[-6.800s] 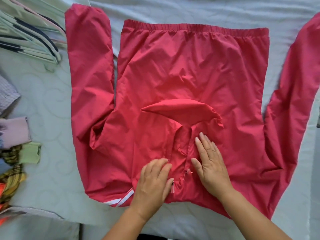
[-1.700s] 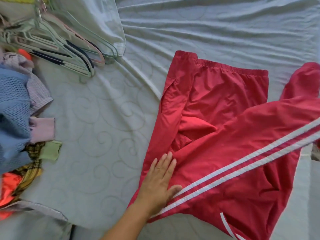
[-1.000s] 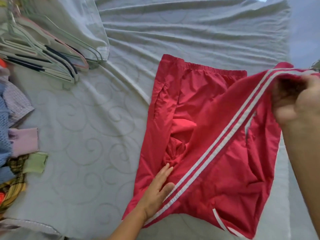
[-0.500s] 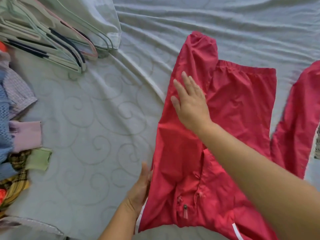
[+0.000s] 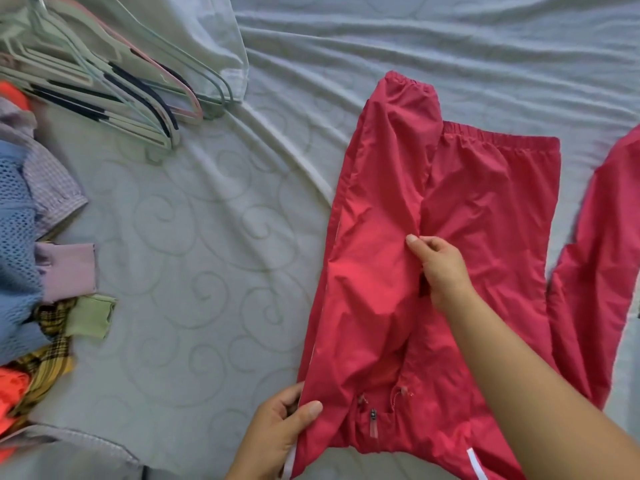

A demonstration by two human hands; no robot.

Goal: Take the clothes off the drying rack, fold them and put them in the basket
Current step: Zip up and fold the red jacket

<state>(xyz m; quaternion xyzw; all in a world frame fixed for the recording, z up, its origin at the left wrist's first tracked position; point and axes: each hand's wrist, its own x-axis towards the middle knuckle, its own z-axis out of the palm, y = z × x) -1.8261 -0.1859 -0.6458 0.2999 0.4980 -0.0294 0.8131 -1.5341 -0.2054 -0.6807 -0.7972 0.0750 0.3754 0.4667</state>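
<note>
Red windbreaker jacket [image 5: 485,209], centre-right: left hand [image 5: 277,434] pinches lower edge, right hand [image 5: 443,271] pinches folded sleeve [image 5: 388,174]; slick fabric may slip, undoing fold.

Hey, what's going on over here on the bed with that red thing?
A person is folding a red jacket spread on the bed sheet. The left hand grips its near left edge, and the right hand pinches the fabric in the middle. One sleeve is folded in over the body; the other sleeve lies out to the right, not yet folded. Hangers and a pile of clothes lie to the left. No basket is in view.
</note>
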